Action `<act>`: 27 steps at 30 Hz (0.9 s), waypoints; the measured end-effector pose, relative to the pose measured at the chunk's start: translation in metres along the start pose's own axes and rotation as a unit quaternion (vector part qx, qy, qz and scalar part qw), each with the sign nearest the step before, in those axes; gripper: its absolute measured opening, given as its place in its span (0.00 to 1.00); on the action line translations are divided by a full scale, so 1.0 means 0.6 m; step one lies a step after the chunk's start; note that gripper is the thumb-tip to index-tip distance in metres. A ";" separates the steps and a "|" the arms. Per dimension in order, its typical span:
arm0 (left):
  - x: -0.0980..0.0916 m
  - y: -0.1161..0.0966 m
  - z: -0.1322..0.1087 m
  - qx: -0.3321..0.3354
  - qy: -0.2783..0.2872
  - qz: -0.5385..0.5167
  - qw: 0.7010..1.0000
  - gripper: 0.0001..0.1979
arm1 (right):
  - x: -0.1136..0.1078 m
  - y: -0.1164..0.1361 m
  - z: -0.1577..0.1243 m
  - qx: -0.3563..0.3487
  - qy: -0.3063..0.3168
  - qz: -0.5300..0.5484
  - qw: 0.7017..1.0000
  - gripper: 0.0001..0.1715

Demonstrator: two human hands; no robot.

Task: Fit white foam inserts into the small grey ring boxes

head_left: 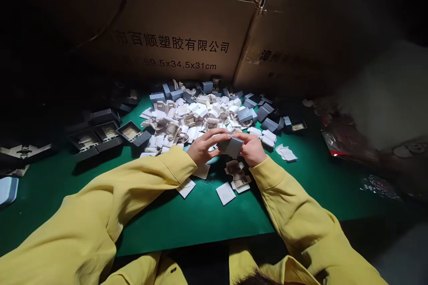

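Between my two hands, over the front of the pile, is a small dark grey box (234, 147). My left hand (203, 146) grips it from the left, and my right hand (253, 148) has its fingers closed on the right side. What lies inside the box is hidden from me. Just below my hands on the green table (197, 227) rest a flat white square card (225, 193), another white card (186, 187) and a folded cream insert (240, 176). A heap of white folded inserts (197, 115) spreads behind my hands.
Several dark boxes (264, 111) lie around the heap. Open boxes with cream inserts (107, 132) stand at the left. Large cardboard cartons (187, 17) wall off the back. Clear plastic bags (347, 135) lie at the right, and a pale tray-like item (8, 190) sits far left.
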State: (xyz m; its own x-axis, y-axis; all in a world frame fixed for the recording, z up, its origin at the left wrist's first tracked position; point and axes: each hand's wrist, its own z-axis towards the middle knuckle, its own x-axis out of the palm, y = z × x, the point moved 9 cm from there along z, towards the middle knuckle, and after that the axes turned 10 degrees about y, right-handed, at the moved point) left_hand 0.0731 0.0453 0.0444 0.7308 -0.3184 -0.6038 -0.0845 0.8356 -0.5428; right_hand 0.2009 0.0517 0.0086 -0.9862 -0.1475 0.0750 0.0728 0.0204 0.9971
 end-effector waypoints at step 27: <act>0.022 0.080 -0.004 -0.207 -0.003 -0.232 0.951 0.27 | 0.004 0.025 -0.009 -0.082 -0.079 -0.256 0.960 0.22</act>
State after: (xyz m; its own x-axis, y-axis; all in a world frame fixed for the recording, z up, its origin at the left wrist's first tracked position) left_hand 0.0772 0.0799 0.0090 0.7586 -0.6052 -0.2414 -0.0107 0.3588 -0.9334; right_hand 0.2004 0.0461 0.0238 -0.9079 0.0544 -0.4157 -0.4186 -0.1723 0.8917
